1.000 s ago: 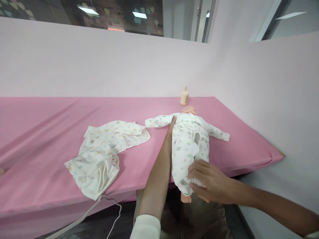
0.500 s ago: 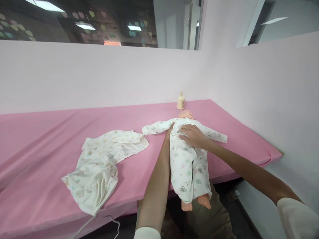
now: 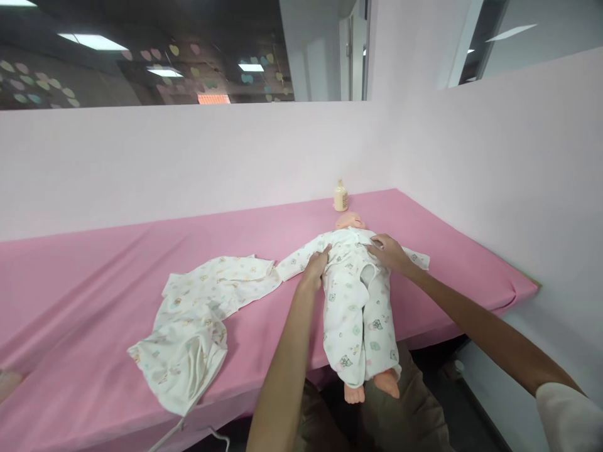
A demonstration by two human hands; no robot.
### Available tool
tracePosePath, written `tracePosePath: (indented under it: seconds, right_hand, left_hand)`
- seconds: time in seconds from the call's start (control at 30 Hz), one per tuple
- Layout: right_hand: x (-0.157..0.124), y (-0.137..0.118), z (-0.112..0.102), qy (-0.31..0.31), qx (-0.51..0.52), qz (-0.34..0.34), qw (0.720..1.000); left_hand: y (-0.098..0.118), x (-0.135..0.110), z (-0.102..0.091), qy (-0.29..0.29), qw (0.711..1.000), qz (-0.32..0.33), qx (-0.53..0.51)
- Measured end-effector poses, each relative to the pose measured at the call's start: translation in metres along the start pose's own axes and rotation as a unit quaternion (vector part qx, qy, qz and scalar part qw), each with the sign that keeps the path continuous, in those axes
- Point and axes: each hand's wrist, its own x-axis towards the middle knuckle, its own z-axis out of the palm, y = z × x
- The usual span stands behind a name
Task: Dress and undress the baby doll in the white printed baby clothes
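Observation:
A baby doll (image 3: 351, 221) lies on its back on the pink mattress (image 3: 94, 270), dressed in a white printed sleepsuit (image 3: 355, 314), with its bare feet hanging past the near edge. My left hand (image 3: 315, 267) grips the suit at the doll's left side, under the sleeve, fingers closed on the cloth. My right hand (image 3: 387, 251) presses on the doll's chest and other shoulder, fingers curled on the fabric.
A second white printed garment (image 3: 198, 326) lies crumpled to the left on the mattress. A small cream bottle (image 3: 340, 196) stands behind the doll's head by the pale wall. A white cord (image 3: 179, 433) hangs over the near edge.
My right hand went from the doll's legs up to its chest, then to the far shoulder. My left hand slid slightly down along the doll's side. The camera tilted up.

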Motion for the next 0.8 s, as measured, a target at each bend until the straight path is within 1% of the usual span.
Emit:
tracePosePath:
  seconds: [0.07,0.13,0.17,0.23,0.3,0.37,0.4,0.47,0.53,0.6,0.7,0.8]
  right_hand:
    - [0.002,0.002,0.0,0.003,-0.015,-0.015,1.0]
    - [0.004,0.001,-0.001,0.008,-0.036,-0.028,0.999]
    - [0.005,0.0,-0.001,0.016,-0.042,-0.032,0.998]
    - [0.007,0.0,-0.001,0.055,-0.037,-0.045,0.997]
    - [0.008,0.002,0.0,0.122,-0.02,-0.069,0.99]
    - [0.007,0.006,0.001,0.171,-0.001,-0.086,0.981]
    - [0.007,0.008,0.002,0.174,0.009,-0.088,0.981]
    - [0.005,0.012,0.003,0.139,0.032,-0.08,0.987]
    - [0.004,0.014,0.001,0.077,0.062,-0.056,0.994]
    - [0.007,0.016,-0.003,0.013,0.109,-0.025,0.994]
    - [0.015,0.017,-0.014,-0.112,0.194,0.008,0.975]
    - [0.022,0.015,-0.027,-0.219,0.225,0.012,0.949]
  left_hand:
    - [0.004,-0.006,-0.004,0.021,0.999,0.0,0.035]
    - [0.009,-0.008,-0.006,0.049,0.995,0.042,0.074]
    - [0.011,-0.008,-0.007,0.053,0.992,0.064,0.096]
    - [0.016,-0.005,-0.008,0.036,0.982,0.102,0.152]
    - [0.021,-0.002,-0.009,0.02,0.964,0.152,0.219]
    - [0.024,-0.001,-0.011,0.033,0.941,0.2,0.27]
    - [0.024,-0.002,-0.012,0.046,0.934,0.217,0.281]
    - [0.024,-0.006,-0.015,0.071,0.933,0.229,0.27]
    - [0.024,-0.012,-0.02,0.08,0.946,0.223,0.222]
    - [0.024,-0.019,-0.024,0.075,0.959,0.22,0.163]
    - [0.03,-0.029,-0.027,0.046,0.966,0.229,0.116]
    - [0.038,-0.041,-0.025,0.005,0.964,0.23,0.132]
